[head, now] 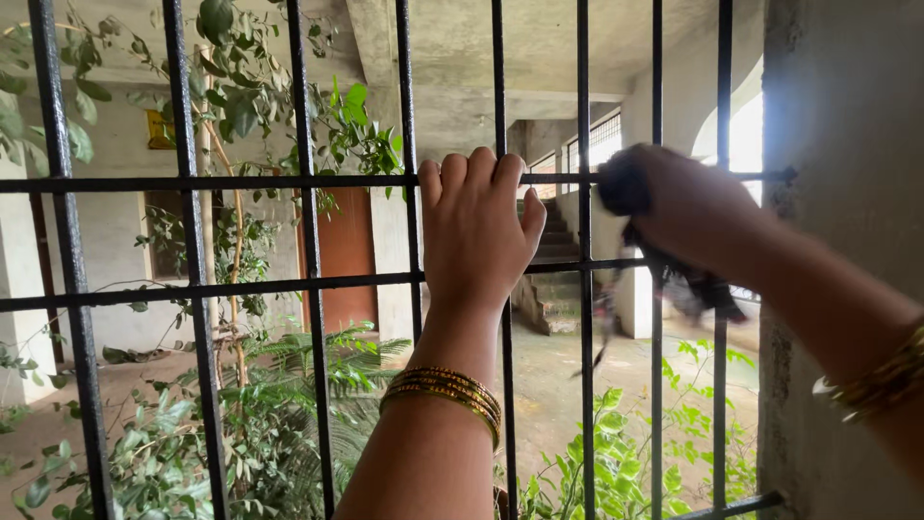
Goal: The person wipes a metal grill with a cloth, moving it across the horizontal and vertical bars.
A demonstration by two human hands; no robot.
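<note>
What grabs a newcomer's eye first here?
The left hand at centre, fingers hooked over a horizontal bar of the black metal grille that fills the frame. To its right, the blurred right hand grips a dark rag against the bars. Gold bangles ring the left wrist; green plants stand beyond.

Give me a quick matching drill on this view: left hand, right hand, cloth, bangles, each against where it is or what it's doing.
1 left hand
2 right hand
3 dark cloth
4 gold bangles

a blurred, near the wall
b on the left wrist
c grip on the upper crossbar
d bunched in the right hand

Pairs: 1-c, 2-a, 3-d, 4-b
</note>
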